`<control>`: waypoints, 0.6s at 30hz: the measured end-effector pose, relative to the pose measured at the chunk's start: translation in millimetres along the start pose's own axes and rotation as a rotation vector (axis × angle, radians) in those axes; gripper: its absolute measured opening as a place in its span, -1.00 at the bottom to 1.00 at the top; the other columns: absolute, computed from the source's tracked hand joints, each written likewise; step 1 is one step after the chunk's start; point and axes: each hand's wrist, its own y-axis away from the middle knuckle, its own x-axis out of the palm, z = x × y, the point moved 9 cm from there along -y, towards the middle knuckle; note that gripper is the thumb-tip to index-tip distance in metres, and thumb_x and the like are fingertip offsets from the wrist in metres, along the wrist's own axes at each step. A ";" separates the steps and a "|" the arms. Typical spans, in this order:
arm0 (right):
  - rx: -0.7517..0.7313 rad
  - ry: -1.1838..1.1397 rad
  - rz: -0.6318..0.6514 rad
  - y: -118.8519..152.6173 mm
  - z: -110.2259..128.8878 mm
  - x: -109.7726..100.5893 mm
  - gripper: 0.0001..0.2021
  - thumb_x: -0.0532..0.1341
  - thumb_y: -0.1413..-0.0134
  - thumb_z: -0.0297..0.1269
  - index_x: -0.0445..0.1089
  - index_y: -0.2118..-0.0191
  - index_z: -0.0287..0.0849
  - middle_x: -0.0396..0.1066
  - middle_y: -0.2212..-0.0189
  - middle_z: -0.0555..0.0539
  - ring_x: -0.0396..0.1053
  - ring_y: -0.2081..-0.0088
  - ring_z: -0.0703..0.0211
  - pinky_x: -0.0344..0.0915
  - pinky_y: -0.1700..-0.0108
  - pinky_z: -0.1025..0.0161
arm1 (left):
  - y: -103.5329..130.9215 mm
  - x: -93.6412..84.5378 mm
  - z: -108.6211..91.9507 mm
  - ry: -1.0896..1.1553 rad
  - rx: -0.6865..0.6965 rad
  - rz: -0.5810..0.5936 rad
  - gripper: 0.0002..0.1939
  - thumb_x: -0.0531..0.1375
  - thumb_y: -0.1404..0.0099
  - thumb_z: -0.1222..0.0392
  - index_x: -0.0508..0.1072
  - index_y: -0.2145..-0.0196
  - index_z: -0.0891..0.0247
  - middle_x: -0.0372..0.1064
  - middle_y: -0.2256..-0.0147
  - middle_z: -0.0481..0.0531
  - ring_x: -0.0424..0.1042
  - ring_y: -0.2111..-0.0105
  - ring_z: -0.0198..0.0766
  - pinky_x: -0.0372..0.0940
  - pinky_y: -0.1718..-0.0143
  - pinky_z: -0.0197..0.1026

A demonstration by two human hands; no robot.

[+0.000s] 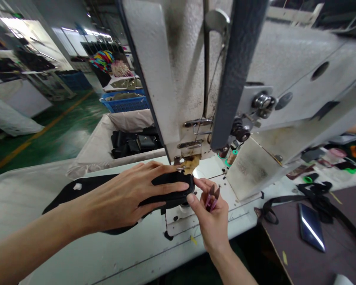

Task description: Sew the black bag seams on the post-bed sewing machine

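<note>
A long black padded fabric piece (pixel 63 196) lies on the sewing machine's bed, its rounded end at the needle area (pixel 191 164). On top of that piece rests my left hand (pixel 127 194), fingers stretched out and pressing it down. At the rounded end, the thumb and forefinger of my right hand (pixel 213 225) touch the edge. Thread snips (pixel 213 198) with purple handles are tucked in that same hand, blades pointing up. The sewing machine's head (pixel 184 67) stands just above both hands. Exactly where the needle meets the fabric cannot be made out.
Behind the machine, a cloth-lined bin (pixel 91 136) holds black pouches (pixel 136 142). Farther back are a blue crate (pixel 126 103) and a person bent over work. Thread spools (pixel 231 157) stand by the machine arm. At right lie black straps (pixel 320 198) and a phone (pixel 311 227).
</note>
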 end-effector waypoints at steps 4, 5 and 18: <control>-0.095 0.216 -0.031 7.9 8.0 0.8 -0.65 0.37 -0.13 -0.17 0.54 -0.05 0.09 0.35 -0.03 -0.09 0.06 0.50 0.40 0.11 0.49 0.31 | 1.7 0.2 -0.7 -0.024 -0.017 -0.019 -0.39 0.11 -0.43 0.18 0.11 -0.35 -0.25 0.17 -0.30 -0.01 0.31 -0.16 -0.03 0.33 -0.16 0.12; -0.107 0.238 -0.038 9.3 8.6 1.5 -0.65 0.37 -0.13 -0.17 0.54 -0.05 0.11 0.35 -0.03 -0.10 0.06 0.50 0.40 0.11 0.50 0.31 | 2.1 0.6 -1.1 -0.026 -0.016 -0.019 -0.40 0.10 -0.44 0.18 0.11 -0.35 -0.24 0.17 -0.30 0.01 0.31 -0.16 -0.03 0.33 -0.15 0.13; -0.156 0.194 -0.019 3.5 20.5 9.7 -0.66 0.32 -0.16 -0.25 0.54 -0.07 0.05 0.31 0.01 -0.11 0.08 0.51 0.47 0.19 0.54 0.43 | 0.2 -4.4 3.7 -0.003 -0.039 -0.070 -0.43 0.12 -0.42 0.18 0.19 -0.31 -0.27 0.27 -0.21 -0.01 0.40 -0.05 -0.06 0.33 -0.14 0.06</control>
